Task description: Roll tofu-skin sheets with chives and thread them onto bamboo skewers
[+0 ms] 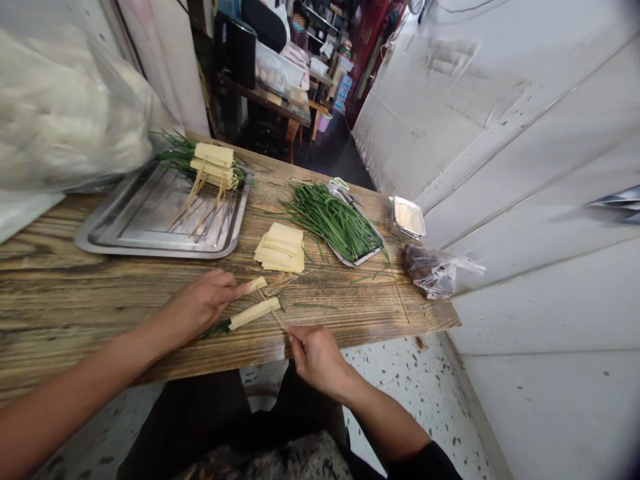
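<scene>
My left hand point(213, 300) is closed, its fingertips pressing a pale yellow tofu-skin roll point(257, 285) against the wooden table. Closer to the table's front edge lies a second tofu-skin roll point(255, 314), with green chives sticking out of its left end. A thin wooden skewer point(278, 319) is pinched in my right hand point(317, 357) and points up and left at the roll under my left fingers. Whether its tip has entered that roll is too small to tell. Beyond my hands sits a stack of flat tofu-skin sheets point(281, 248).
A metal tray point(135, 227) on the left bears finished skewers of tofu-skin rolls point(214, 167). Chives point(335, 220) fill a smaller tray, with scissors point(340, 184) behind it. A foil container point(409, 217) and a tied plastic bag point(433, 272) stand by the right wall.
</scene>
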### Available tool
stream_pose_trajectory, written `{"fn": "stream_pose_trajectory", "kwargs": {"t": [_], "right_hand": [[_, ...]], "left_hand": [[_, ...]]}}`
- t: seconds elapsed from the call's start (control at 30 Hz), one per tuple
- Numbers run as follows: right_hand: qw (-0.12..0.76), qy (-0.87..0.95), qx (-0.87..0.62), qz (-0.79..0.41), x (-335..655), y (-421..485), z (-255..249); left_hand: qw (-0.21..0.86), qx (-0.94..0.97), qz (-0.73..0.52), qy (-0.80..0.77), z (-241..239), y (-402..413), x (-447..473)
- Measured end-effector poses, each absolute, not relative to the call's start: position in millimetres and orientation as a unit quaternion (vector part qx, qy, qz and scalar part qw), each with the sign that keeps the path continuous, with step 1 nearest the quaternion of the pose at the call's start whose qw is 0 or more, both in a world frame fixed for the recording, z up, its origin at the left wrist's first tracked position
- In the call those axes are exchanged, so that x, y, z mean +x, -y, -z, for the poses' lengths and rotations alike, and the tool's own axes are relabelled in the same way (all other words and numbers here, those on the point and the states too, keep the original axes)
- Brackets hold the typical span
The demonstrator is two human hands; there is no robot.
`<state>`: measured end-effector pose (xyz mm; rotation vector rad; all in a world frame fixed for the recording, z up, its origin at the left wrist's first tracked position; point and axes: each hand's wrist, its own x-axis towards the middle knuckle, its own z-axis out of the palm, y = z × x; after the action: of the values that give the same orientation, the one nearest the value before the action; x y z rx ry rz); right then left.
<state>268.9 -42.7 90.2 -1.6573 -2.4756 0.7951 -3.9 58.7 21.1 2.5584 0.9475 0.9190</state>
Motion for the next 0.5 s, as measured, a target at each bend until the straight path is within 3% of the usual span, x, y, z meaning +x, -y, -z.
{"fn": "stream_pose_trajectory", "kwargs": {"t": [0.5], "right_hand": [[0.042,0.820,-0.525,-0.224,243.1,10.1,-77.3]], "left_hand": [[0.188,0.871,-0.262,-0.370,-22.5,-58.4,-3.8]]}}
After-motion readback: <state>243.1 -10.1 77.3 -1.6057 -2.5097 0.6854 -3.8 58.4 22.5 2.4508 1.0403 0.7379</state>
